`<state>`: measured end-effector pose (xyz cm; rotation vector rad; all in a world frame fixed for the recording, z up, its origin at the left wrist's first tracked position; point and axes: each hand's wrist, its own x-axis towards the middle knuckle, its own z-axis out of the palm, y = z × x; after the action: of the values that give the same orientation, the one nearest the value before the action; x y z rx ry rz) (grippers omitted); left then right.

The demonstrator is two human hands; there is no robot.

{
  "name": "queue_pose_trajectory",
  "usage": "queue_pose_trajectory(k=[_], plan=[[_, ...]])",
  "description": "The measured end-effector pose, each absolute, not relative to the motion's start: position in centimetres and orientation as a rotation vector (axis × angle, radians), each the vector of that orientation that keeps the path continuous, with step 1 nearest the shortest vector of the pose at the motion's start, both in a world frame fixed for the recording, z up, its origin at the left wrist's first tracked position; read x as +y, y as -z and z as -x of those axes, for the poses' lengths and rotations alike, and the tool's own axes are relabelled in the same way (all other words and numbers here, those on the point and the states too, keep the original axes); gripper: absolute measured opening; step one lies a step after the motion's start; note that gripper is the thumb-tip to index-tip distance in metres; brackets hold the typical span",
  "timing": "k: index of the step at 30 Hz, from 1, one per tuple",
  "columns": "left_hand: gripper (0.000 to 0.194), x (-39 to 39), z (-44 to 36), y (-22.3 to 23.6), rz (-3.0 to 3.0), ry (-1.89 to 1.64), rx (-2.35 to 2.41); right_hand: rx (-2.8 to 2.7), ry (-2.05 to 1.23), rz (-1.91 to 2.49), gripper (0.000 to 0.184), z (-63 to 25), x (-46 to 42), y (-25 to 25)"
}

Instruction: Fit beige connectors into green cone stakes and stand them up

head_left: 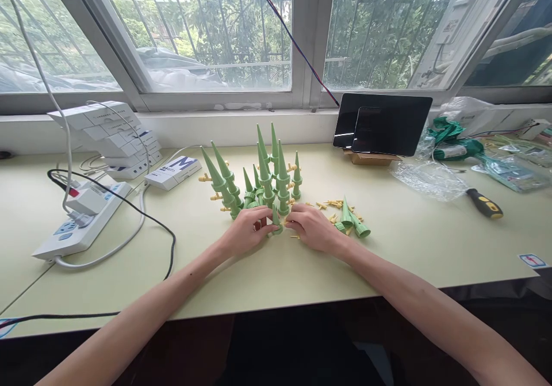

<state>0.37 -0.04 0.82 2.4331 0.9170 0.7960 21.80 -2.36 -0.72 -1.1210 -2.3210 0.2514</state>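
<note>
Low over the table, my left hand grips a small green watering spike, tip up, between thumb and fingers. My right hand is closed in a pinch just right of that spike's base; whatever sits in its fingertips is too small and hidden to name. Right behind both hands stand several green spikes, most with yellow valves sticking out sideways. To the right of my right hand lie loose green cones, one of them upright, among scattered small yellow pieces.
White boxes are stacked at the left, behind a power strip with cables. A tablet leans on a cardboard stand at the back. Farther right are a screwdriver, clear plastic wrap and green bags.
</note>
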Motion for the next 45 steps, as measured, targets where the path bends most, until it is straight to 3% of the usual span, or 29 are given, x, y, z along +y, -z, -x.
queue_pose_trajectory(k=[24,45], plan=[[0.007,-0.03,-0.28,-0.65,-2.412,-0.794,0.916,-2.344,-0.162,1.073,0.022,-21.41,-2.31,0.92],[0.012,0.11,-0.25,-0.38,-2.437,-0.815,0.893,-2.364,-0.094,0.997,0.023,-21.39,-2.08,1.32]])
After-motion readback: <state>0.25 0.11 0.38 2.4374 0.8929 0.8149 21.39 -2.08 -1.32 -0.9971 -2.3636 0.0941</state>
